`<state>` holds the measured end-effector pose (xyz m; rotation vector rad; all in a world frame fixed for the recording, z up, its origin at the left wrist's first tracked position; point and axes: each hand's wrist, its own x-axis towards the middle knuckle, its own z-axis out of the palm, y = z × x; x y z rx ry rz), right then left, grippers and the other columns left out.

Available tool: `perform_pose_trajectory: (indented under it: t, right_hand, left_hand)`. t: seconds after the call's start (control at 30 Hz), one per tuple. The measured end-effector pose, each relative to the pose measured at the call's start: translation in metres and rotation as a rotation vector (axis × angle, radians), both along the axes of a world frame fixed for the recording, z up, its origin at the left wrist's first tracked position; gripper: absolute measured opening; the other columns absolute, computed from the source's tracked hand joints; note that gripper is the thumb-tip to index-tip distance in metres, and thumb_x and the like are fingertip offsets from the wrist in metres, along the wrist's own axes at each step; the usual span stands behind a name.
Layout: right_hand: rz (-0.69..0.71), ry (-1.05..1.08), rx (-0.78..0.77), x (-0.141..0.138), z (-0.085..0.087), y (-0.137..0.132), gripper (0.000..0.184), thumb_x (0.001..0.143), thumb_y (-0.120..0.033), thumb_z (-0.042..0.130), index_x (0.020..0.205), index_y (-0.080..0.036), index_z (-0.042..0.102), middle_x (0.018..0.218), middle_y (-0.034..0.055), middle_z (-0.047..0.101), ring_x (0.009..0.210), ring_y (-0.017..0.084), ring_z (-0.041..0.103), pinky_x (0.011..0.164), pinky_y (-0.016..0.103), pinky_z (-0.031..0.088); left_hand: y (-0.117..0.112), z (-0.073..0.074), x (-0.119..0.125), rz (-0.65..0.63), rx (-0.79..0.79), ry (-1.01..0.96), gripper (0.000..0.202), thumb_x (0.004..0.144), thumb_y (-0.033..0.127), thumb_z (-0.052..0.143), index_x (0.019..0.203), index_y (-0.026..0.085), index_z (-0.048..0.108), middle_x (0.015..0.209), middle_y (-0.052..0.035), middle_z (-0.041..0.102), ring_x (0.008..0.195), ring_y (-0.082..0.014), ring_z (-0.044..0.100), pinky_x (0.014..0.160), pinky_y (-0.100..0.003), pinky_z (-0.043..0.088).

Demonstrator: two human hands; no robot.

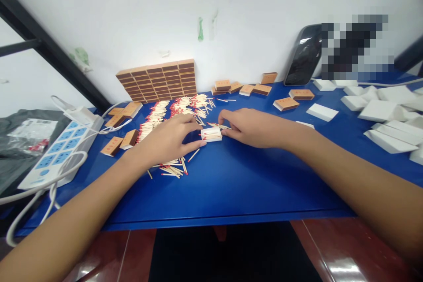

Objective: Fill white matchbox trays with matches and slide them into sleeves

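A small white matchbox tray (pixel 216 134) with some matches inside rests on the blue table, its left end between the thumb and fingers of my left hand (pixel 168 136). My right hand (pixel 249 128) is at the tray's right end, its thumb and forefinger pinched on a few matches (pixel 215 125) that lie slantwise above the far edge. Red-tipped matches (pixel 153 116) are heaped in rows behind and left of my left hand. More loose matches (pixel 173 168) lie scattered in front of it.
Stacked brown matchboxes (pixel 158 81) stand against the wall. Single matchboxes (pixel 286 104) lie along the back and left. White empty trays (pixel 380 110) pile up on the right. A phone (pixel 303 55) leans on the wall. A power strip (pixel 62 147) with cables lies left.
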<state>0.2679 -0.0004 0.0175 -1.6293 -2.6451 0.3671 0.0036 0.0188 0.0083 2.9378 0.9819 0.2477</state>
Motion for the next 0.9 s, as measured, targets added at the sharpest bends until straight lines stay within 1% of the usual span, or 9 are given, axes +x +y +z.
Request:
perform_pose_trajectory:
  t: [0.33, 0.53, 0.73, 0.9]
  right_hand:
    - [0.001, 0.000, 0.013, 0.0011, -0.0017, 0.0007, 0.029, 0.107, -0.040, 0.049, 0.126, -0.022, 0.062, 0.104, 0.0122, 0.076, 0.087, 0.028, 0.066, 0.068, 0.034, 0.038]
    - [0.000, 0.005, 0.003, 0.0006, -0.0010, 0.0003, 0.027, 0.107, -0.039, 0.049, 0.125, -0.022, 0.061, 0.104, 0.0115, 0.076, 0.087, 0.027, 0.065, 0.068, 0.034, 0.038]
    - [-0.007, 0.005, -0.001, 0.0000, 0.0003, -0.0007, 0.028, 0.107, -0.039, 0.049, 0.126, -0.022, 0.061, 0.105, 0.0120, 0.076, 0.087, 0.027, 0.066, 0.068, 0.034, 0.038]
    - [-0.005, 0.004, 0.005, 0.0002, -0.0005, -0.0003, 0.028, 0.107, -0.038, 0.049, 0.127, -0.022, 0.062, 0.105, 0.0113, 0.077, 0.089, 0.028, 0.066, 0.069, 0.034, 0.038]
  left_hand:
    - [0.0002, -0.0014, -0.0007, 0.004, -0.002, -0.011, 0.044, 0.106, 0.052, 0.061, 0.132, 0.019, 0.073, 0.122, -0.0125, 0.069, 0.114, -0.0285, 0.066, 0.097, -0.041, 0.053]
    - [-0.0003, -0.0017, -0.0007, 0.002, -0.001, -0.017, 0.045, 0.106, 0.052, 0.061, 0.133, 0.017, 0.073, 0.122, -0.0127, 0.069, 0.114, -0.0286, 0.066, 0.097, -0.042, 0.053]
    - [0.0001, -0.0017, -0.0012, -0.001, -0.003, -0.018, 0.043, 0.106, 0.051, 0.063, 0.133, 0.018, 0.073, 0.123, -0.0126, 0.069, 0.114, -0.0285, 0.066, 0.097, -0.042, 0.053]
    - [-0.0003, -0.0008, -0.0005, 0.001, 0.001, -0.004, 0.044, 0.107, 0.050, 0.062, 0.133, 0.017, 0.073, 0.122, -0.0124, 0.069, 0.114, -0.0280, 0.066, 0.096, -0.041, 0.052]
